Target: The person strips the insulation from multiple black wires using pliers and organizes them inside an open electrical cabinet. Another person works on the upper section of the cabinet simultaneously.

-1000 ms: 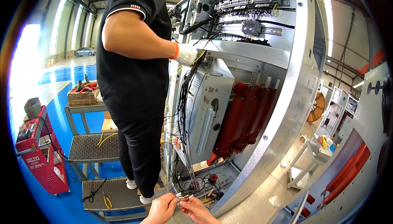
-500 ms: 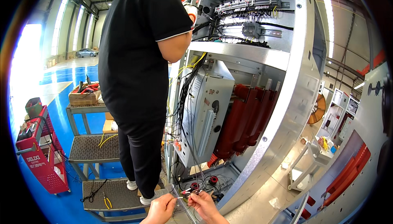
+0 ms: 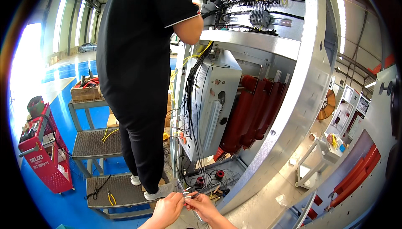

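Observation:
In front of the cabinet's lower opening, my two hands are close together. My left hand (image 3: 167,209) is closed, its fingertips pinching the end of a thin wire (image 3: 186,193) that has small white sleeves on it. My right hand (image 3: 204,208) is closed as well, thumb and fingers pinching a thin wire beside the left fingertips. Dark strands show just above the right fingers. Exactly how the wire ends meet is too small to make out. Grey and black wires (image 3: 191,103) hang down from the cabinet toward my hands.
A person (image 3: 134,61) in dark clothes stands on metal steps (image 3: 98,143) at left, facing the cabinet (image 3: 289,116). Yellow-handled pliers (image 3: 111,198) lie on the lowest step. A red tool cart (image 3: 44,158) stands far left. Dark red cylinders (image 3: 251,116) fill the cabinet's lower bay.
My hands have come closer together, the right one moving left toward the left fingertips. The view has shifted slightly, and the standing person's arm appears a little farther right.

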`<move>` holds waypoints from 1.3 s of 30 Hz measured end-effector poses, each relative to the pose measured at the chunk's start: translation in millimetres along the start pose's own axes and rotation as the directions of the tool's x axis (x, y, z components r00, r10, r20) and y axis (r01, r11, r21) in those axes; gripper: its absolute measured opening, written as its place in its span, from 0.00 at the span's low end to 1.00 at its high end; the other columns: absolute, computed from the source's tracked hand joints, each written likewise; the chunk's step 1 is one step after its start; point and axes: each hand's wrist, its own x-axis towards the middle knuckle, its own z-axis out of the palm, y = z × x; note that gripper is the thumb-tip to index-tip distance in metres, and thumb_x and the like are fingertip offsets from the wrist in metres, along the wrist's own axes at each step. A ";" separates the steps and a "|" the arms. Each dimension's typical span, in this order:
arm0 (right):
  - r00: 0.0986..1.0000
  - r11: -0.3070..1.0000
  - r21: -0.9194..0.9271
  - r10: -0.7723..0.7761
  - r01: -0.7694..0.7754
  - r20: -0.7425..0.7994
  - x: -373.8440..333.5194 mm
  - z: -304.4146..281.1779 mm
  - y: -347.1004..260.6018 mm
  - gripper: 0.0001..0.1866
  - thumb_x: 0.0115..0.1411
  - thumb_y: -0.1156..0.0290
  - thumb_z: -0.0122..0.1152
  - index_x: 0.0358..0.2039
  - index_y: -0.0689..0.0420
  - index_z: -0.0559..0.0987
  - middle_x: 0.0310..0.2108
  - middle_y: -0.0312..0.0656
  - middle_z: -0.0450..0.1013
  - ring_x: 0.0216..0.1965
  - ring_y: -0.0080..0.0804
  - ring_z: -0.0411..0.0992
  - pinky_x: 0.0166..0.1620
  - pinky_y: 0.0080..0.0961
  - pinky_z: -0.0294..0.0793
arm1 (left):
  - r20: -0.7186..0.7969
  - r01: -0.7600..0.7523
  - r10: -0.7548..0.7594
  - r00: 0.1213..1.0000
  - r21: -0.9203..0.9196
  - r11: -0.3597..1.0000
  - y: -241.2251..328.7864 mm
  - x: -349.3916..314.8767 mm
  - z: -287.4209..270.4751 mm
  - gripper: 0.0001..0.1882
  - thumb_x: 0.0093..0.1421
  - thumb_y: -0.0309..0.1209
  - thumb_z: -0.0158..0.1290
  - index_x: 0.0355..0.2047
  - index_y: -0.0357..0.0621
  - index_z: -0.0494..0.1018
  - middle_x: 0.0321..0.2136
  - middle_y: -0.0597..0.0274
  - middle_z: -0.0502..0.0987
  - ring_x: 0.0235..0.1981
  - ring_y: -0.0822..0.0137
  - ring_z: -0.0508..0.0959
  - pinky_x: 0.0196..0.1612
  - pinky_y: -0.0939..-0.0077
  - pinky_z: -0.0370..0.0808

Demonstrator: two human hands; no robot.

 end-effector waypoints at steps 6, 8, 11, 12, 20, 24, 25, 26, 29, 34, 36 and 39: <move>0.997 0.990 -0.120 -0.074 0.077 0.028 2.4 7.9 -8.9 0.05 0.62 0.74 0.61 0.38 0.58 0.77 0.29 0.37 0.78 0.26 0.20 0.73 0.33 0.19 0.73 | 0.019 0.057 -0.055 0.998 -0.213 0.975 -17.0 -1.6 4.4 0.06 0.63 0.26 0.48 0.29 0.36 0.70 0.25 0.46 0.71 0.29 0.41 0.74 0.30 0.58 0.70; 0.995 0.994 -0.035 -0.102 0.102 -0.022 3.8 12.0 -17.6 0.06 0.61 0.76 0.60 0.39 0.59 0.76 0.29 0.39 0.77 0.27 0.23 0.74 0.33 0.21 0.74 | -0.025 0.044 -0.051 0.998 -0.220 0.975 -24.7 5.0 12.3 0.06 0.62 0.25 0.49 0.28 0.35 0.69 0.24 0.46 0.70 0.28 0.42 0.72 0.29 0.59 0.70; 0.984 0.987 0.028 -0.152 0.155 -0.089 -7.3 18.3 -32.4 0.06 0.62 0.75 0.59 0.40 0.58 0.75 0.30 0.36 0.75 0.29 0.23 0.74 0.34 0.21 0.74 | -0.077 0.027 -0.044 0.996 -0.210 0.977 -11.3 1.2 4.8 0.07 0.63 0.26 0.49 0.28 0.34 0.68 0.24 0.45 0.69 0.27 0.41 0.71 0.29 0.59 0.69; 0.981 0.986 0.040 -0.159 0.164 -0.112 -13.6 27.1 -33.9 0.07 0.62 0.75 0.60 0.41 0.59 0.76 0.30 0.35 0.75 0.29 0.22 0.73 0.35 0.20 0.74 | -0.088 0.051 -0.076 0.993 -0.251 0.967 -5.9 -3.1 0.5 0.08 0.63 0.26 0.49 0.28 0.34 0.68 0.23 0.45 0.69 0.27 0.41 0.70 0.29 0.60 0.69; 0.995 0.995 0.015 -0.099 0.098 0.031 -11.3 29.1 -23.2 0.08 0.60 0.74 0.62 0.39 0.61 0.78 0.31 0.37 0.77 0.31 0.21 0.74 0.37 0.20 0.73 | -0.034 0.112 -0.124 0.992 -0.248 0.962 -9.3 -13.7 3.9 0.08 0.65 0.27 0.48 0.30 0.35 0.70 0.21 0.54 0.70 0.22 0.60 0.70 0.27 0.71 0.67; 0.998 0.997 0.066 -0.045 0.047 -0.034 -13.4 30.6 -27.8 0.08 0.60 0.74 0.63 0.39 0.60 0.78 0.31 0.37 0.76 0.31 0.22 0.73 0.37 0.19 0.73 | -0.022 0.165 -0.178 0.984 -0.273 0.948 -11.1 -13.8 3.5 0.07 0.65 0.27 0.49 0.30 0.35 0.70 0.22 0.51 0.70 0.23 0.54 0.71 0.28 0.67 0.68; 0.998 0.997 0.076 -0.028 0.032 -0.059 -15.1 35.5 -30.3 0.08 0.60 0.73 0.63 0.39 0.60 0.78 0.31 0.37 0.76 0.31 0.22 0.73 0.37 0.19 0.73 | 0.001 0.206 -0.214 0.977 -0.277 0.939 -11.0 -14.1 2.8 0.07 0.64 0.26 0.49 0.30 0.35 0.70 0.23 0.49 0.70 0.24 0.50 0.72 0.28 0.64 0.68; 0.996 0.996 0.087 -0.010 0.018 -0.084 -15.6 38.8 -30.9 0.08 0.60 0.73 0.63 0.39 0.60 0.78 0.30 0.37 0.76 0.30 0.22 0.73 0.37 0.18 0.73 | 0.008 0.209 -0.215 0.977 -0.289 0.934 -9.9 -14.0 2.6 0.07 0.64 0.26 0.49 0.30 0.35 0.69 0.23 0.50 0.70 0.23 0.51 0.72 0.28 0.65 0.68; 0.997 0.990 0.119 0.072 -0.073 0.017 -15.8 41.1 -22.9 0.08 0.60 0.72 0.63 0.38 0.60 0.77 0.29 0.37 0.76 0.28 0.22 0.72 0.34 0.18 0.72 | 0.019 0.197 -0.201 0.979 -0.301 0.933 -6.0 -16.2 3.8 0.07 0.64 0.26 0.49 0.30 0.35 0.69 0.22 0.51 0.70 0.22 0.53 0.71 0.27 0.66 0.68; 0.999 0.995 0.091 -0.031 0.032 -0.013 -14.7 32.5 -26.8 0.06 0.60 0.72 0.65 0.35 0.60 0.78 0.26 0.36 0.75 0.26 0.21 0.71 0.31 0.18 0.69 | 0.002 0.182 -0.189 0.982 -0.285 0.941 -3.8 -18.9 -1.4 0.08 0.64 0.26 0.49 0.28 0.35 0.69 0.21 0.53 0.69 0.21 0.56 0.69 0.26 0.68 0.66; 0.993 0.993 0.038 -0.107 0.109 -0.058 -13.2 25.7 -29.0 0.06 0.60 0.72 0.65 0.34 0.59 0.78 0.26 0.35 0.75 0.26 0.21 0.71 0.31 0.19 0.69 | -0.013 0.140 -0.148 0.989 -0.254 0.957 -7.2 -20.8 -0.6 0.09 0.65 0.28 0.49 0.28 0.36 0.70 0.20 0.58 0.70 0.20 0.66 0.68 0.26 0.72 0.65; 0.991 0.992 0.044 -0.118 0.121 -0.070 -12.8 26.5 -30.0 0.06 0.60 0.72 0.65 0.34 0.59 0.78 0.27 0.35 0.75 0.26 0.21 0.71 0.31 0.19 0.70 | 0.005 0.152 -0.156 0.988 -0.249 0.957 -3.7 -20.7 -2.4 0.09 0.64 0.27 0.49 0.28 0.35 0.70 0.21 0.57 0.71 0.21 0.64 0.70 0.26 0.71 0.66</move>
